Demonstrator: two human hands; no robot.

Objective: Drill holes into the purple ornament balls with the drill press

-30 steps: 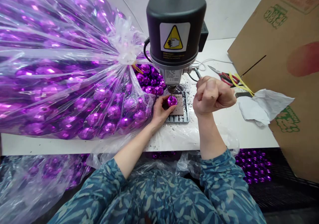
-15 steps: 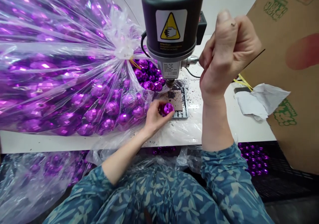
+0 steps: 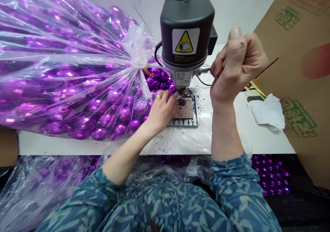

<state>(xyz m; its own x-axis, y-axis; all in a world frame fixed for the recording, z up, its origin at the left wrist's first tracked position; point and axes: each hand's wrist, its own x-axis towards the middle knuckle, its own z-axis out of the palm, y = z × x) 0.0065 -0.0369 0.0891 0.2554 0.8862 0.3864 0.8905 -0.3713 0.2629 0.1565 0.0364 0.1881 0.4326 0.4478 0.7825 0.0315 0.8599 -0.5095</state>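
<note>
The white desk (image 3: 64, 147) runs beneath the drill press and out to both sides of it. On the desk to the left of the drill press lies the big tied plastic bag (image 3: 64, 87), full of purple faceted balls; to its right stands the printed cardboard box (image 3: 294, 84). The drill press (image 3: 187, 25) itself has its lever (image 3: 205, 69) on the right side.

Of the two hands, the right hand (image 3: 237, 66) is clenched around the lever's end. It is higher than a second ago, when the drill bit met a purple ball, and much as it was half a second ago. The left hand (image 3: 162, 109) has moved from in front of the drill press to just left of its chuck, palm down, fingers reaching to the loose purple balls (image 3: 156, 82). Those balls lie heaped left of and behind the chuck. The ball that the left fingers held half a second ago is out of sight, and whether they grasp another cannot be told.

The slotted base plate (image 3: 197, 113) sits under the drill press, near the left hand. Right of the drill press, the white paper (image 3: 266, 113) looks more compact than before. The small wooden board (image 3: 185, 111) below the chuck shows its hole, with dark shavings (image 3: 199, 97) scattered around.
</note>
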